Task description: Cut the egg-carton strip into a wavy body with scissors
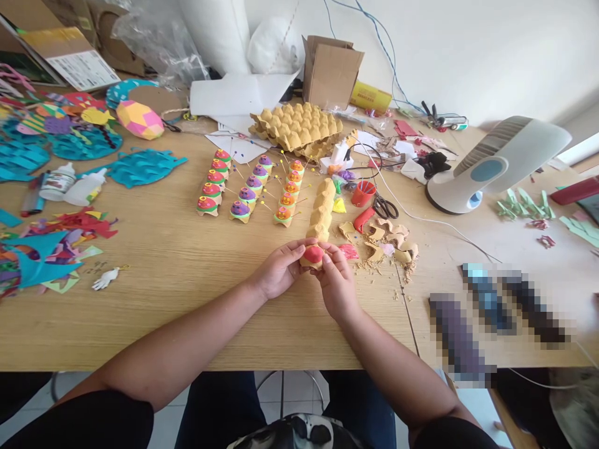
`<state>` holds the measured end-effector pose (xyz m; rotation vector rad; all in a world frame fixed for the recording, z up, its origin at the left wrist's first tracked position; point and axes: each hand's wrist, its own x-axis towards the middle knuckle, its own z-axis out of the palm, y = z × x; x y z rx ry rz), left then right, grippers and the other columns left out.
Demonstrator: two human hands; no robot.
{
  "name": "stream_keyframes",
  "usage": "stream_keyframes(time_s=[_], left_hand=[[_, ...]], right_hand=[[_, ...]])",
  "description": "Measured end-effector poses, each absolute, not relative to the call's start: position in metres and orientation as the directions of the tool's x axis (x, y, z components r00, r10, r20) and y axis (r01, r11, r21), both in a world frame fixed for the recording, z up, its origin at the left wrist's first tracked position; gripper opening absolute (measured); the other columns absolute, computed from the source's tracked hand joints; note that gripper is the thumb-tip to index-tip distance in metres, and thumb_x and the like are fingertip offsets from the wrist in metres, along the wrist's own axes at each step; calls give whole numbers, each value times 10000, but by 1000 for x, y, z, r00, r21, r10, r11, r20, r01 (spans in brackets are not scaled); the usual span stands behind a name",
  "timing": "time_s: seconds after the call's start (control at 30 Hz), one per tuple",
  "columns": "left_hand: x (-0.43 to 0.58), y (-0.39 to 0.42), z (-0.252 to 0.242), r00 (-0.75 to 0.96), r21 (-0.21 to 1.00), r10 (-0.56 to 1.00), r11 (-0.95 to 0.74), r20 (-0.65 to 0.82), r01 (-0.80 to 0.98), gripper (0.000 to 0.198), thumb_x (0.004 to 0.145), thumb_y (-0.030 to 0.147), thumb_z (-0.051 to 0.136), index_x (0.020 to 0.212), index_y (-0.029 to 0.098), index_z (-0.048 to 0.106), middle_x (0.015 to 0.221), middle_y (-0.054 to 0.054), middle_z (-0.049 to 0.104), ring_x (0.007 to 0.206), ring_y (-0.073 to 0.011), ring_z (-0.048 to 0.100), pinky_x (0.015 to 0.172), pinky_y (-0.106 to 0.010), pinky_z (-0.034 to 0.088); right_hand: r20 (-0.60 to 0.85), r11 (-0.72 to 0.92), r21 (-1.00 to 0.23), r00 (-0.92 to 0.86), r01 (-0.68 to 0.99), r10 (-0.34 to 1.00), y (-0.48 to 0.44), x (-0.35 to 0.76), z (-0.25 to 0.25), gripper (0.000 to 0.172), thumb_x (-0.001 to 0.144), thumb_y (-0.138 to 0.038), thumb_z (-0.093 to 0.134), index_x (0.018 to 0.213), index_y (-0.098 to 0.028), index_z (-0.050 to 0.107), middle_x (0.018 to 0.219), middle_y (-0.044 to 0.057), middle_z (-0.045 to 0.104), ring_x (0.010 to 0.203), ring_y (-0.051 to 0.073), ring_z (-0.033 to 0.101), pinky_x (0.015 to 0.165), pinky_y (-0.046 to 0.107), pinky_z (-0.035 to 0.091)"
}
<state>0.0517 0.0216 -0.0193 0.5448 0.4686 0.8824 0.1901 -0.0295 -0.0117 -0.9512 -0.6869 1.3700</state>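
Note:
A yellow egg-carton strip (322, 209) points away from me. On its near bump lies a smooth patch of pinkish-red modelling clay (313, 254). My left hand (279, 271) grips the near end from the left, thumb beside the clay. From the right, my right hand (339, 280) grips the same end, its thumb and fingers at the patch. Beyond my hands stand three decorated strips: one with red caps (214, 181), one with purple caps (253, 186) and one with orange caps (291, 188). Ball-headed pins stick out of them.
Cut carton scraps (374, 236), scissors (386, 207) and a red cup (364, 193) lie right of the strip. Stacked egg trays (299, 128) sit behind. A white fan (486, 168) stands right, its cable crossing the table. Blue paper crafts (145, 167) and glue bottles (58, 181) are left.

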Motion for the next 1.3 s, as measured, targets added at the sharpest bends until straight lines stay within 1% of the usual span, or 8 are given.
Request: stream_keyframes(time_s=[0.13, 0.23, 0.47, 0.63, 0.87, 1.1, 1.2, 1.3], left_hand=[[53, 21, -18, 565, 637, 811, 517, -150, -572, 435, 743, 200, 876, 1161, 191, 756, 1043, -62, 765, 904, -154, 692, 797, -268, 536], [54, 21, -18, 562, 647, 817, 499, -130, -576, 453, 718, 141, 882, 1150, 202, 761, 1028, -42, 761, 869, -131, 678, 780, -248, 525], [54, 22, -22, 545, 675, 829, 476, -129, -564, 399, 749, 204, 881, 1131, 213, 765, 1016, -37, 754, 855, -121, 672, 771, -241, 527], [53, 22, -23, 538, 698, 831, 468, -140, -542, 386, 767, 207, 867, 1139, 218, 763, 1031, -38, 752, 871, -127, 672, 775, -241, 522], [56, 20, -20, 543, 714, 831, 452, -121, -534, 395, 762, 205, 871, 1144, 225, 773, 1032, -40, 759, 882, -130, 671, 797, -247, 525], [57, 19, -15, 562, 704, 824, 446, -80, -553, 391, 772, 209, 860, 1153, 229, 775, 1005, -37, 760, 860, -133, 668, 835, -282, 530], [55, 20, -14, 576, 690, 814, 460, -76, -559, 437, 748, 176, 866, 1171, 228, 768, 1049, -45, 764, 915, -148, 678, 856, -285, 527], [53, 20, -17, 585, 691, 809, 458, -63, -559, 446, 774, 208, 852, 1209, 217, 752, 1082, -63, 761, 941, -157, 685, 852, -284, 530]], right_hand=[[-132, -50, -870, 133, -490, 982, -30, 189, -10, 322, 844, -411, 777, 1124, -290, 671, 1039, 2, 701, 902, 141, 630, 772, 281, 523], [-105, -25, -893, 153, -450, 983, -30, 187, -11, 341, 842, -383, 787, 1149, -293, 669, 990, -7, 701, 839, 125, 610, 764, 277, 512], [-45, 20, -936, 175, -352, 983, -30, 187, -13, 373, 833, -377, 800, 1172, -286, 675, 912, -10, 687, 776, 123, 595, 750, 290, 538], [-33, 29, -939, 173, -343, 984, -31, 187, -15, 380, 847, -385, 785, 1199, -297, 673, 955, 0, 688, 804, 128, 603, 767, 293, 553], [-56, 23, -918, 186, -395, 981, -32, 189, -16, 359, 852, -405, 775, 1178, -294, 674, 1086, 17, 691, 909, 138, 633, 797, 293, 557], [-27, 58, -922, 214, -382, 976, -29, 188, -17, 326, 851, -380, 786, 1141, -277, 678, 978, 1, 692, 807, 116, 602, 748, 277, 533], [-19, 69, -912, 211, -403, 977, -29, 189, -18, 310, 861, -385, 773, 1139, -284, 681, 990, 0, 690, 827, 124, 606, 759, 286, 528], [-33, 63, -891, 201, -450, 979, -30, 188, -19, 299, 855, -385, 777, 1125, -287, 692, 1007, 2, 695, 867, 135, 623, 765, 289, 526]])
